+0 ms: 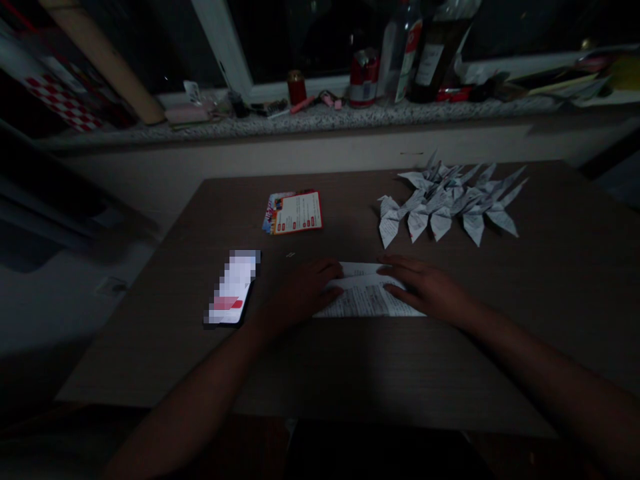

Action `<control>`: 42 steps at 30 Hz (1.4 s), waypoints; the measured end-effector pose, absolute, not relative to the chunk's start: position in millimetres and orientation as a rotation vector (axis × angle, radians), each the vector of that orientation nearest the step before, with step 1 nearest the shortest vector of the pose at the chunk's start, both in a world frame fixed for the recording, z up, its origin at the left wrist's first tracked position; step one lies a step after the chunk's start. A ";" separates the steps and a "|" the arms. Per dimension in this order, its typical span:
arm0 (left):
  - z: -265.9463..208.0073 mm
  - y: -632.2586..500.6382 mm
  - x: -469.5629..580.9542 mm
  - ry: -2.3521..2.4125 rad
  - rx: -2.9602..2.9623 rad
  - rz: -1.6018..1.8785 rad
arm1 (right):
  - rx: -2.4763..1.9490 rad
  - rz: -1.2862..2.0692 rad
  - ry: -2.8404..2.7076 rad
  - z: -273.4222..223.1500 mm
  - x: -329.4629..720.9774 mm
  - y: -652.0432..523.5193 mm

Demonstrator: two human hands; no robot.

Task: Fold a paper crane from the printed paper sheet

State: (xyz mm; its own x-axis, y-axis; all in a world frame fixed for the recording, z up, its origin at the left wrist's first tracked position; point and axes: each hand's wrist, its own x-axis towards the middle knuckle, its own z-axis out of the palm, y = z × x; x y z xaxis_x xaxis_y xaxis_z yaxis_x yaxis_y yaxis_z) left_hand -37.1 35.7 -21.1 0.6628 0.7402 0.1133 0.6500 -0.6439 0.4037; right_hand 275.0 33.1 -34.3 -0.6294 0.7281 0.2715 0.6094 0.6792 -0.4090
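Note:
A printed sheet of paper (373,299), folded into a wide strip, lies flat on the table in front of me. My left hand (313,283) holds its left end, with the fingers bent over the far edge and the thumb on top. On the right end rests my right hand (425,287), its fingertips at the far edge and the thumb pressing on the printed face. Beyond the right hand stands a cluster of several folded paper cranes (443,217), made of similar printed paper.
A lit phone (233,287) lies left of my hands. Behind it is a small stack of printed cards (297,212). The brown table (350,373) meets a wall under a stone windowsill (280,127), which bears a red can (364,77), bottles (435,57) and small clutter.

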 end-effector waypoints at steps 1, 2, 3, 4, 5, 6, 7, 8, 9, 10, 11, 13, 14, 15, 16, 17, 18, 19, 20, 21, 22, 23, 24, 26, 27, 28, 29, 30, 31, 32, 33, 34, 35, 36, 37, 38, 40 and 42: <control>-20.8 35.6 -36.7 1.108 2.548 0.391 | -1.042 0.386 -2.479 -34.5 274.7 33.6; -20.8 35.5 -36.5 1.114 2.545 0.398 | -1.042 0.383 -2.481 -34.8 274.5 34.2; -21.4 35.5 -36.6 1.123 2.547 0.406 | -1.042 0.378 -2.482 -35.2 274.4 35.0; -22.2 35.6 -36.8 1.135 2.552 0.413 | -1.041 0.371 -2.480 -35.7 274.4 35.7; -23.3 35.7 -37.1 1.149 2.560 0.416 | -1.039 0.365 -2.476 -36.1 274.5 36.4; -24.5 36.0 -37.5 1.165 2.570 0.417 | -1.033 0.361 -2.473 -36.5 274.6 37.0; -25.5 36.4 -37.8 1.180 2.580 0.415 | -1.029 0.362 -2.470 -36.8 274.8 37.6; -26.4 36.9 -38.1 1.194 2.585 0.411 | -1.024 0.365 -2.465 -37.0 275.0 38.0; -26.9 37.3 -38.2 1.203 2.585 0.406 | -1.021 0.367 -2.458 -37.2 275.1 38.5; -27.2 37.6 -38.2 1.209 2.581 0.404 | -1.019 0.370 -2.452 -37.3 275.3 38.9; -27.3 37.9 -38.1 1.214 2.575 0.404 | -1.018 0.371 -2.444 -37.4 275.4 39.3; -27.2 38.1 -37.6 1.220 2.565 0.410 | -1.018 0.371 -2.431 -37.5 275.6 40.0; -27.1 38.1 -37.2 1.227 2.564 0.420 | -1.017 0.374 -2.426 -37.4 275.6 40.4; -27.0 38.1 -36.9 1.237 2.562 0.429 | -1.019 0.381 -2.423 -37.1 275.5 40.6; -27.0 38.1 -36.7 1.249 2.561 0.435 | -1.023 0.388 -2.420 -36.6 275.4 40.7; -27.0 38.2 -36.4 1.259 2.559 0.438 | -1.026 0.395 -2.414 -35.9 275.2 40.6; -26.9 38.3 -36.1 1.263 2.556 0.438 | -1.030 0.401 -2.409 -35.1 275.1 40.5; -26.8 38.6 -35.9 1.264 2.554 0.435 | -1.036 0.403 -2.402 -34.3 275.0 40.3; -26.7 38.9 -35.6 1.265 2.551 0.432 | -1.043 0.403 -2.398 -33.5 275.0 40.0; -26.5 39.1 -35.3 1.266 2.551 0.433 | -1.052 0.403 -2.395 -32.8 275.1 39.8; -26.4 39.4 -35.0 1.268 2.550 0.436 | -1.062 0.403 -2.393 -32.2 275.3 39.6; -26.3 39.6 -34.6 1.270 2.549 0.439 | -1.074 0.402 -2.391 -31.9 275.6 39.6; -26.3 39.8 -34.3 1.272 2.549 0.445 | -1.088 0.402 -2.389 -31.8 276.0 39.7; -26.5 40.0 -33.5 1.277 2.548 0.459 | -1.108 0.398 -2.381 -32.1 277.0 40.2; -26.7 40.1 -33.1 1.283 2.548 0.465 | -1.114 0.396 -2.379 -32.5 277.7 40.6; -26.9 40.3 -32.6 1.294 2.547 0.471 | -1.119 0.395 -2.376 -32.9 278.5 41.0; -27.0 40.6 -32.1 1.306 2.544 0.475 | -1.126 0.396 -2.375 -33.2 279.4 41.2; -27.0 40.9 -31.6 1.314 2.541 0.475 | -1.135 0.397 -2.373 -33.4 280.2 41.4; -26.9 41.3 -31.1 1.319 2.539 0.473 | -1.144 0.397 -2.370 -33.4 281.0 41.4; -26.7 41.7 -30.6 1.320 2.539 0.470 | -1.154 0.399 -2.367 -33.2 281.7 41.3; -26.3 42.2 -30.0 1.320 2.540 0.470 | -1.165 0.401 -2.363 -32.9 282.2 41.2; -26.0 42.6 -29.6 1.321 2.541 0.468 | -1.176 0.402 -2.357 -32.3 282.5 41.0; -25.8 43.1 -29.1 1.324 2.542 0.470 | -1.184 0.407 -2.354 -31.8 282.7 40.9; -25.6 43.6 -28.7 1.331 2.541 0.474 | -1.190 0.415 -2.347 -31.3 282.7 40.9; -25.7 44.1 -28.3 1.341 2.540 0.477 | -1.194 0.425 -2.342 -30.9 282.7 41.1; -25.8 44.7 -28.0 1.352 2.539 0.479 | -1.198 0.433 -2.337 -30.6 282.5 41.5; -26.4 45.9 -27.4 1.366 2.537 0.480 | -1.206 0.442 -2.331 -30.6 282.3 42.5; -26.8 47.0 -26.8 1.366 2.532 0.484 | -1.221 0.445 -2.335 -31.0 282.2 43.6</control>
